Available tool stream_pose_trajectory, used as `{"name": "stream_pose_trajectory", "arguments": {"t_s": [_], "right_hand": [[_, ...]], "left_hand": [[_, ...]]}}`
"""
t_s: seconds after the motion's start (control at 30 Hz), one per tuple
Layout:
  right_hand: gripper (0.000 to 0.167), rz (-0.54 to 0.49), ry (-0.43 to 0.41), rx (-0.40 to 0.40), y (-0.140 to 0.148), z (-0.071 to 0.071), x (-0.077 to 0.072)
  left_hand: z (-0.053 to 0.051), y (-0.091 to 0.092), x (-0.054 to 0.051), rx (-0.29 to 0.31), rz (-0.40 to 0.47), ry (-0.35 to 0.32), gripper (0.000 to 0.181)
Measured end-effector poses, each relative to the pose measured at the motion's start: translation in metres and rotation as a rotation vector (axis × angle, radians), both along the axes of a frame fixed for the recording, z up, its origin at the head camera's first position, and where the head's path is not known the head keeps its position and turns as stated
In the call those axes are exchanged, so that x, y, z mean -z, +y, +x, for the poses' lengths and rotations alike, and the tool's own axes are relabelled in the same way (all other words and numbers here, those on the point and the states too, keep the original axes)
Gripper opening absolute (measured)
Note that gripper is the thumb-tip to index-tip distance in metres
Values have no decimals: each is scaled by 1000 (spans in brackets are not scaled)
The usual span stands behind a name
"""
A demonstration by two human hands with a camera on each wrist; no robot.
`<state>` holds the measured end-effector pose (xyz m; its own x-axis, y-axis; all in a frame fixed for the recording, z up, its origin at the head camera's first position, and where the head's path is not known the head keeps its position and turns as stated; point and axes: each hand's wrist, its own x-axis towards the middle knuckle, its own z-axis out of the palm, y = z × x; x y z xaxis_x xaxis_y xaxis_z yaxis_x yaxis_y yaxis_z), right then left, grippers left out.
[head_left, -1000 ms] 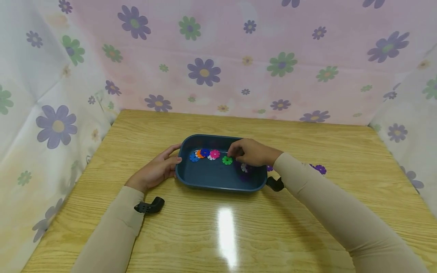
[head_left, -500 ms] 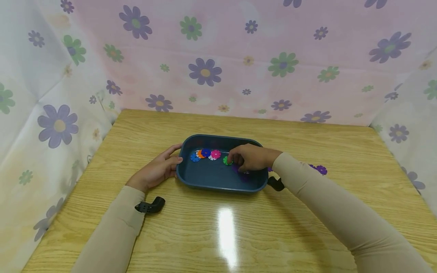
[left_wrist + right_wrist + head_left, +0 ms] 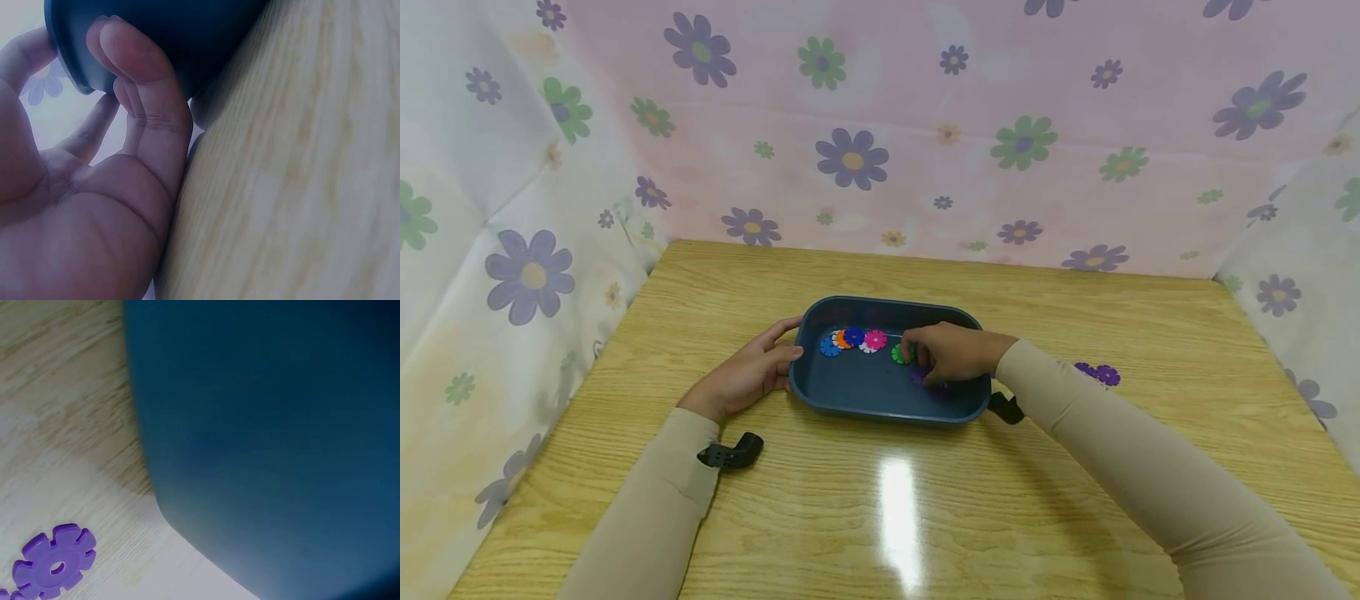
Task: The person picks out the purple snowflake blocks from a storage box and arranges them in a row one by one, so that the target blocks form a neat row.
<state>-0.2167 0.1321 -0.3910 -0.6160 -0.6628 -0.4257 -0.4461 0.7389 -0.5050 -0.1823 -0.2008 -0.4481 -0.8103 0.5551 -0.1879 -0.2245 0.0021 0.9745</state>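
A dark blue tub [image 3: 865, 387] stands on the wooden table. My left hand [image 3: 741, 375] holds its left end, thumb at the rim and bent fingers [image 3: 147, 62] against the outer wall. Inside lie flat notched plastic discs: a light blue disc [image 3: 830, 347], an orange disc [image 3: 842, 338], a dark blue disc [image 3: 853, 336] and a pink disc [image 3: 876, 340], with white ones partly under them. My right hand [image 3: 958, 352] reaches into the tub's right side, fingers bent downward over a green disc [image 3: 898, 354]. A purple disc [image 3: 917, 377] shows by its thumb; whether it is pinched is hidden.
Right of the tub, more purple discs [image 3: 1107, 375] lie on the table [image 3: 820, 517], partly behind the right sleeve. A purple disc [image 3: 56, 562] also shows beside the tub wall [image 3: 250, 456] in the right wrist view. Flowered cloth [image 3: 910, 117] encloses the table's back and sides.
My right hand has lowered slightly inside the tub, its fingers coming over the green disc. A purple disc now shows more plainly by the thumb. My left hand stays at the tub's end.
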Motion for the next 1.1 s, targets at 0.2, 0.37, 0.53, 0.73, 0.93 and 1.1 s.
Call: {"name": "stream_pose_trajectory", "arguments": {"t_s": [0.2, 0.37, 0.53, 0.73, 0.93, 1.1], "right_hand": [[25, -27, -11, 2, 0, 0, 1], [15, -55, -27, 7, 1, -1, 3], [10, -71, -53, 4, 4, -2, 0], [6, -147, -81, -16, 7, -3, -5], [6, -339, -88, 73, 18, 2, -13], [7, -466, -79, 184, 37, 16, -26]], "left_hand": [[0, 0, -1, -3, 2, -4, 62], [0, 0, -1, -2, 1, -6, 61], [-1, 0, 0, 0, 0, -4, 61], [-2, 0, 0, -1, -7, -2, 60], [-2, -1, 1, 4, -1, -2, 61], [-1, -1, 1, 11, 9, -1, 61]]}}
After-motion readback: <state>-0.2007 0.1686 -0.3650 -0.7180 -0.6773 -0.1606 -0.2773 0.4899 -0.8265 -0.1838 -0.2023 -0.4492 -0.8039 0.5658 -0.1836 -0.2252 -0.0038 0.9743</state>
